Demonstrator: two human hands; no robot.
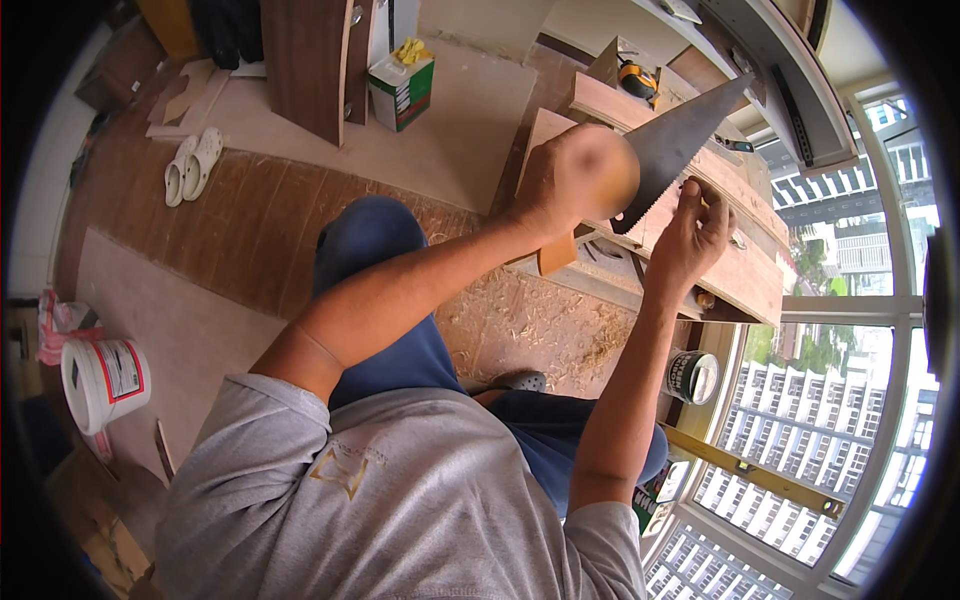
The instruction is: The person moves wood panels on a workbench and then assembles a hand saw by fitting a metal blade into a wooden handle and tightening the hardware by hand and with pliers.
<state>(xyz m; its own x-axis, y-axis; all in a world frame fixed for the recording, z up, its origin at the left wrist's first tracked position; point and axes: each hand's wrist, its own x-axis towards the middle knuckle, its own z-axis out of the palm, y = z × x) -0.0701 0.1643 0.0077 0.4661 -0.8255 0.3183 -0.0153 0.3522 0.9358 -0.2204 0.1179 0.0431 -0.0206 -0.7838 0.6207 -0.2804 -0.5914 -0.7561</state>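
My left hand (560, 175) is closed around the handle end of a handsaw (682, 135); a round blur hides part of its fingers. The wide grey blade slants up to the right, toothed edge facing my right hand (690, 240). Thumb and fingertips of that hand are pinched together close beside the teeth. Whether they hold something small or touch the blade, I cannot tell. Beneath the saw are wooden boards (745, 270) on a low work surface. An orange-brown piece (557, 254) shows just below my left hand; it may be part of the handle.
A yellow-black tape measure (637, 80) lies beyond the boards. Wood shavings (540, 330) cover the floor below. A paint can (692, 377) and yellow spirit level (755, 472) are by the windows. Left are a green-white box (403, 92), pale clogs (195, 167) and white bucket (85, 385).
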